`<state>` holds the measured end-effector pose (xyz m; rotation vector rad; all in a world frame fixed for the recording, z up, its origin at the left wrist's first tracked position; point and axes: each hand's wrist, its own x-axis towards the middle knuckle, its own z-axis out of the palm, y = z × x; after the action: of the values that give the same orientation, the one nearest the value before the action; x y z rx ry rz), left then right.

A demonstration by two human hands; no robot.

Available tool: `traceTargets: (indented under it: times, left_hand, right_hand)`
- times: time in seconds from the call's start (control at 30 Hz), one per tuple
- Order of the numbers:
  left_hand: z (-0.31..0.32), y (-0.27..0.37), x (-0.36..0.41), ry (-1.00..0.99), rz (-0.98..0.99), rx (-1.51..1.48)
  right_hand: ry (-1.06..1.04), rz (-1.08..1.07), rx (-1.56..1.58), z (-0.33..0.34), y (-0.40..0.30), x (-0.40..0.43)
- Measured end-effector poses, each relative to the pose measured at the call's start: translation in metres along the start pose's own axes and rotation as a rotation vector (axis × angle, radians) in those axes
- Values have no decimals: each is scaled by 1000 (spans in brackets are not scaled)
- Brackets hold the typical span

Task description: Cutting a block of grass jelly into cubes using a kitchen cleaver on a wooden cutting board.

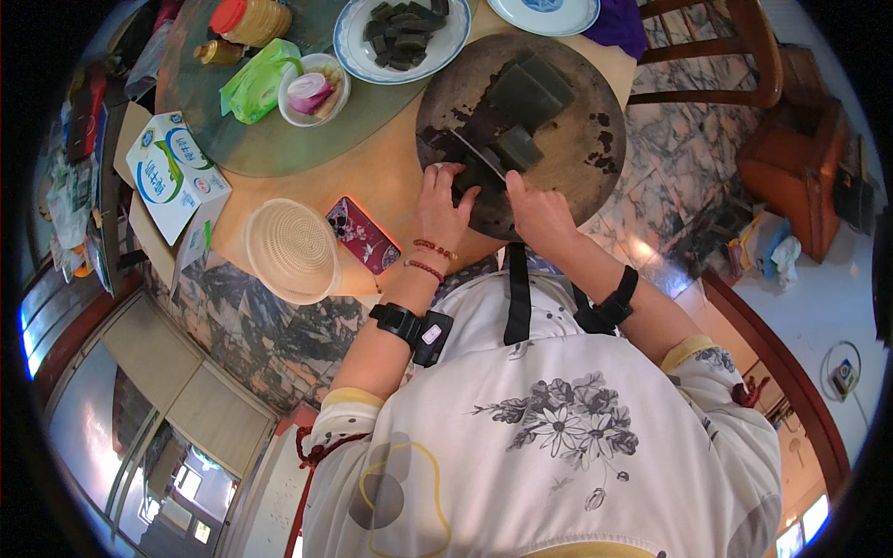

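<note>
My right hand [541, 213] grips a knife, its narrow blade [481, 153] angled up and left over the round wooden chopping board [600, 104]. Fingertips and thumb of my left hand [443, 202] are set around a dark jelly-like piece [485, 183] at the board's near left, beside the blade; the hand partly hides this piece. Just right of the blade sits a smaller dark block [518, 148]. Farther back on the board lie larger dark green-grey slabs [527, 94], partly overlapping. A blue-rimmed plate [342, 42] holds several cut dark pieces [404, 31].
Left of my left hand lie a phone in a red patterned case [364, 235] and a plastic strainer basket [293, 251]. A white bowl [282, 104] with purple onion, a green packet [261, 80] and jars [251, 21] stand farther back. A milk carton box [174, 178] is at the table's left edge.
</note>
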<state>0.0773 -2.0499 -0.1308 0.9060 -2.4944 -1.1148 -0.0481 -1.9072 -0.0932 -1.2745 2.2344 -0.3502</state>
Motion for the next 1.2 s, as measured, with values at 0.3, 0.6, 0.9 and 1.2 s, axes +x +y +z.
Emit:
traceTargets:
  times: [0.3, 0.6, 0.9, 1.2]
  left_hand:
    - [0, 4, 0, 42, -28, -11]
    - [-3, 3, -4, 6, -65, 10]
    - [0, -5, -5, 21, -56, -21]
    - [-5, 5, -10, 45, -276, -176]
  right_hand:
    - [150, 1, 66, -29, -12, -9]
    - [19, -19, 17, -9, -10, -21]
    - [91, 8, 54, 6, -10, 0]
    - [70, -50, 34, -23, -24, -28]
